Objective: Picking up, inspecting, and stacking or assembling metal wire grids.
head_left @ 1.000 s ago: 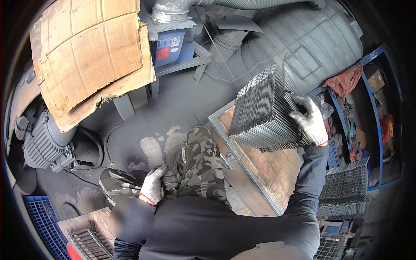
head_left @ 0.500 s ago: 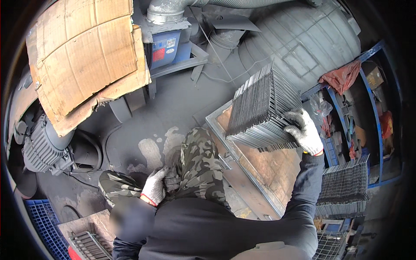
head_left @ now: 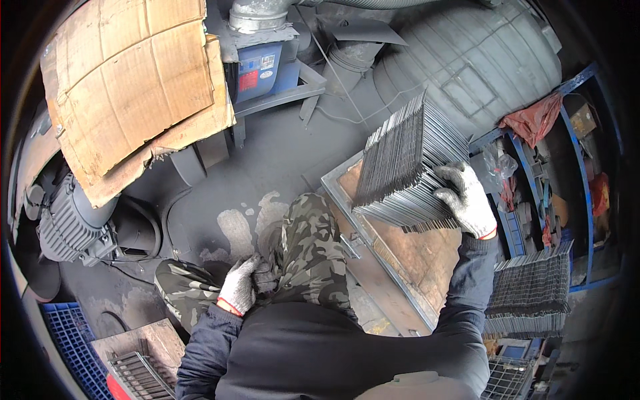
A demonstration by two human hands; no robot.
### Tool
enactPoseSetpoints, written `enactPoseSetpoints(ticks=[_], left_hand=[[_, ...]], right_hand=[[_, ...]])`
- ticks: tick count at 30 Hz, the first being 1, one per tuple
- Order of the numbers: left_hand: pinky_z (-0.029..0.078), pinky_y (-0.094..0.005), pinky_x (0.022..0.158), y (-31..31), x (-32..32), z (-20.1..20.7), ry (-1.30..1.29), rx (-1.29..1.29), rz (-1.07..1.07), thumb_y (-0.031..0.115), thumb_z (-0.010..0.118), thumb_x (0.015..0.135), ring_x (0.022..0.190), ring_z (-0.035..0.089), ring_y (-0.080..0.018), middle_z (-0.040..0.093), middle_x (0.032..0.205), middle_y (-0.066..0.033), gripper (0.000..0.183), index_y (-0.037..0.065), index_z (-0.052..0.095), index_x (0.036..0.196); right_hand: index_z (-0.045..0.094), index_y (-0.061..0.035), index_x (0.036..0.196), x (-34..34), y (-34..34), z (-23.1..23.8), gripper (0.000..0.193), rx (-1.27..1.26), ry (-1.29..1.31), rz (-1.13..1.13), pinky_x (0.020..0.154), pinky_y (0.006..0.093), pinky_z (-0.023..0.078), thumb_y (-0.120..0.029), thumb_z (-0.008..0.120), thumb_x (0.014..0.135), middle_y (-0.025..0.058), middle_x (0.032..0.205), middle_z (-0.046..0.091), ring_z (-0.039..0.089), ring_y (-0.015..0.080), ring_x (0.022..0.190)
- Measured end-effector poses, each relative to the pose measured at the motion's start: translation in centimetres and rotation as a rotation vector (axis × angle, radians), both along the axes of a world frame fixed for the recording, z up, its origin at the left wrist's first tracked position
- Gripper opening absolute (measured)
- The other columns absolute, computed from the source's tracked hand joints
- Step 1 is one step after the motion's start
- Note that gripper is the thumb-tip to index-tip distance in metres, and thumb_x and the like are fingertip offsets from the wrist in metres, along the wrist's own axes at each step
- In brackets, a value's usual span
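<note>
While right hand [head_left: 469, 198] grips ribbed metal plate stack [head_left: 408, 167] | left hand [head_left: 238, 287] curled on camouflage knee [head_left: 310, 247]

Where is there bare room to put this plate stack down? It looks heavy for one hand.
The rusty tray bed below the plate stack in the right hand is bare. The shelf is cluttered; another stack fills the spot beside the right arm.

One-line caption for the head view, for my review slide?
Gloved right hand holds a stack of thin metal grids above a rusty metal tray; gloved left hand rests on the camouflage-trousered knee.
</note>
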State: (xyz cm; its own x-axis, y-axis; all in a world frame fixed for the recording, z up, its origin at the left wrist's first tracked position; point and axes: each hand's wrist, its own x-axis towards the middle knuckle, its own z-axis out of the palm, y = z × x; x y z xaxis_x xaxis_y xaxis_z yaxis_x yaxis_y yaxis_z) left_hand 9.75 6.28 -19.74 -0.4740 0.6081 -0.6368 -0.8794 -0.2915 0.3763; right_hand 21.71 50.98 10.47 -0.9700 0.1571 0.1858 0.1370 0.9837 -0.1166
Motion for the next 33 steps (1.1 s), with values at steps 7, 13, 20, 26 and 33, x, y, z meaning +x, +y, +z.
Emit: enactPoseSetpoints(ticks=[7, 13, 20, 26, 33], left_hand=[[0.064, -0.0521, 0.075, -0.2, -0.6, -0.2, 0.048, 0.020, 0.007, 0.024, 0.064, 0.109, 0.083, 0.070, -0.0279, 0.066, 0.099, -0.0096, 0.022, 0.007, 0.060, 0.121], [0.065, -0.0409, 0.072, -1.8, -0.5, 4.3, 0.083, -0.003, 0.065, 0.018, 0.067, 0.107, 0.083, 0.076, -0.0267, 0.073, 0.104, -0.0121, 0.023, 0.003, 0.065, 0.124], [0.059, -0.0351, 0.090, -11.9, 1.6, 12.9, 0.475, -0.334, 0.432, 0.015, 0.068, 0.106, 0.101, 0.070, -0.0193, 0.070, 0.115, -0.0105, 0.030, 0.002, 0.062, 0.133], [0.054, -0.0360, 0.100, -35.1, 7.6, 14.2, 0.802, -1.800, 0.706, 0.012, 0.066, 0.102, 0.111, 0.069, -0.0251, 0.072, 0.121, -0.0145, 0.030, 0.002, 0.068, 0.130], [0.055, -0.0454, 0.104, -53.4, 19.7, 2.1, 0.259, -2.165, 0.268, 0.025, 0.063, 0.100, 0.118, 0.073, -0.0395, 0.076, 0.122, -0.0263, 0.041, -0.001, 0.071, 0.131]], right_hand=[[0.070, -0.0030, 0.134, 0.4, -1.8, -2.3, 0.067, -0.011, 0.332, -0.139, 0.105, 0.0455, 0.053, -0.022, 0.094, 0.075, 0.0193, 0.124, 0.069, 0.066, 0.0385, 0.119], [0.067, -0.0086, 0.143, -2.1, -4.2, -5.0, 0.064, 0.263, 0.298, -0.039, 0.107, 0.0486, 0.049, -0.026, 0.086, 0.085, 0.0168, 0.133, 0.066, 0.062, 0.0389, 0.123], [0.063, -0.0042, 0.147, -0.5, -3.5, -7.9, 0.052, 0.393, 0.318, -0.053, 0.113, 0.0521, 0.045, -0.026, 0.075, 0.101, 0.0223, 0.142, 0.063, 0.058, 0.0421, 0.132], [0.061, 0.0048, 0.144, -0.4, -7.2, -11.5, 0.060, 0.435, 1.006, 0.054, 0.114, 0.0471, 0.054, -0.025, 0.086, 0.097, 0.0227, 0.149, 0.060, 0.062, 0.0366, 0.136], [0.054, 0.0035, 0.149, -6.2, -16.8, -19.4, 0.059, 0.159, 0.967, 0.139, 0.110, 0.0508, 0.054, -0.027, 0.078, 0.104, 0.0252, 0.154, 0.056, 0.061, 0.0406, 0.135]])
